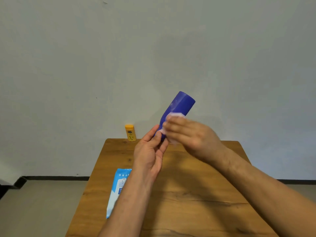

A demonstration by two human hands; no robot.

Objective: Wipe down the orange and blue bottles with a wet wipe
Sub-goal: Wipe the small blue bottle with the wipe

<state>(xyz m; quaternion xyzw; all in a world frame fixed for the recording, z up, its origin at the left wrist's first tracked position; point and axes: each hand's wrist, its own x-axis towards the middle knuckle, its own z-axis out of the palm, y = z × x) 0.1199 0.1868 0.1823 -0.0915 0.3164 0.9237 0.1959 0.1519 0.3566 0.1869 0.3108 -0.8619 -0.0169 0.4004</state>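
Observation:
I hold the blue bottle [179,106] above the table, tilted with its flat base up and to the right. My left hand [150,151] grips its lower, narrow end. My right hand [189,134] presses a white wet wipe [174,116] against the bottle's middle, and the fingers look blurred. The wipe's lower edge shows under the right palm. The orange bottle [130,132] stands upright at the table's far left corner, apart from both hands.
A blue and white wet wipe pack [116,192] lies along the left side of the wooden table [188,194], partly under my left forearm. A grey wall rises behind the table. Floor lies to the left.

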